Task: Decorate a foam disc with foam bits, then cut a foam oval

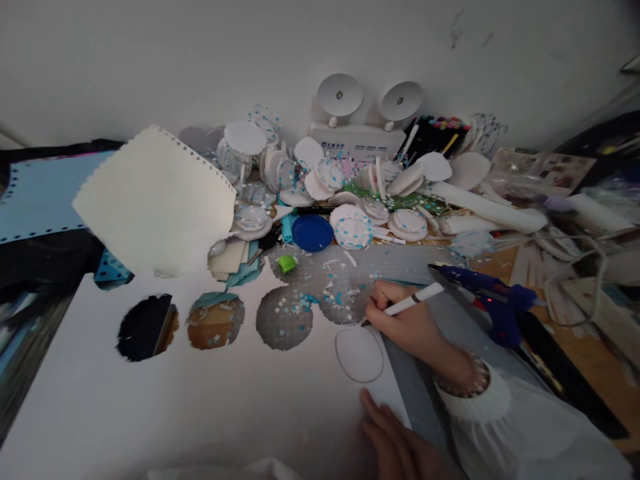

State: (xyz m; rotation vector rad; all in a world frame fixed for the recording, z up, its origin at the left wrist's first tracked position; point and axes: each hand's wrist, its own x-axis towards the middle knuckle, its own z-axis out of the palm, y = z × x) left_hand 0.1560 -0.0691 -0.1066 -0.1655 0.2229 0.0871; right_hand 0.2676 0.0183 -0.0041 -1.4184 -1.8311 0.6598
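Observation:
My right hand [403, 317] grips a white marker [417, 299] with a dark band. Its tip is near the upper rim of a hand-drawn circle [360, 357] on a large white foam or paper sheet [225, 407]. Several ragged round holes run along the sheet's upper part, left of the circle. Below the circle, my left hand [395, 437] lies with fingers stretched out on the sheet by its right edge; part of it is cut off by the frame bottom.
A blue glue gun [495, 297] lies right of my right hand. Behind the sheet stand a blue round lid [313, 232], many white discs with blue bits, and a twin-lamp unit [357, 137]. Small blue and white pieces are scattered on a grey cutting mat [400, 260].

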